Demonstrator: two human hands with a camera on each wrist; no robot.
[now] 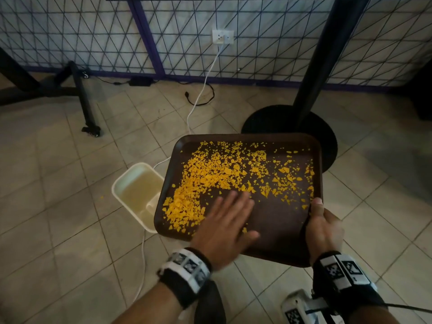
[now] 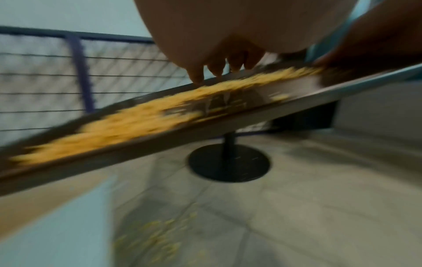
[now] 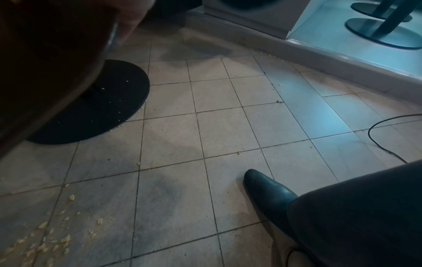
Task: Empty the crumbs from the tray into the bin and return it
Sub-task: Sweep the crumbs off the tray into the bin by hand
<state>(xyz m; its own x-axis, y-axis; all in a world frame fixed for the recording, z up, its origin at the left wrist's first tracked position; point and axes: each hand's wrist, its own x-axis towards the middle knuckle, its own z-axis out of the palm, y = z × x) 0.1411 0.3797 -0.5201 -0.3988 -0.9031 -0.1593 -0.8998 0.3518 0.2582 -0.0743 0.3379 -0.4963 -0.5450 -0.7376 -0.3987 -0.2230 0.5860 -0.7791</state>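
A brown tray (image 1: pixel 280 220) is held in the air, its left side over a cream bin (image 1: pixel 131 190) on the floor. Orange crumbs (image 1: pixel 210 174) cover its far and left parts, piled thickest at the left edge. My left hand (image 1: pixel 229 213) lies flat on the tray with straight fingers, right beside the pile. In the left wrist view the fingertips (image 2: pixel 217 68) touch the sloping tray (image 2: pixel 205 124), which tilts down to the left with blurred crumbs (image 2: pixel 128 124) on it. My right hand (image 1: pixel 321 223) grips the tray's right near edge, thumb on top. The right wrist view shows only the tray's dark underside (image 3: pixel 45 63).
A black table pedestal with a round base (image 1: pixel 327 141) stands just behind the tray. A white cable (image 1: pixel 203 90) runs from a wall socket past the bin. Spilled crumbs (image 3: pixel 45 234) lie on the tiled floor. My shoe (image 3: pixel 267 193) and a black cable (image 3: pixel 383 137) are to the right.
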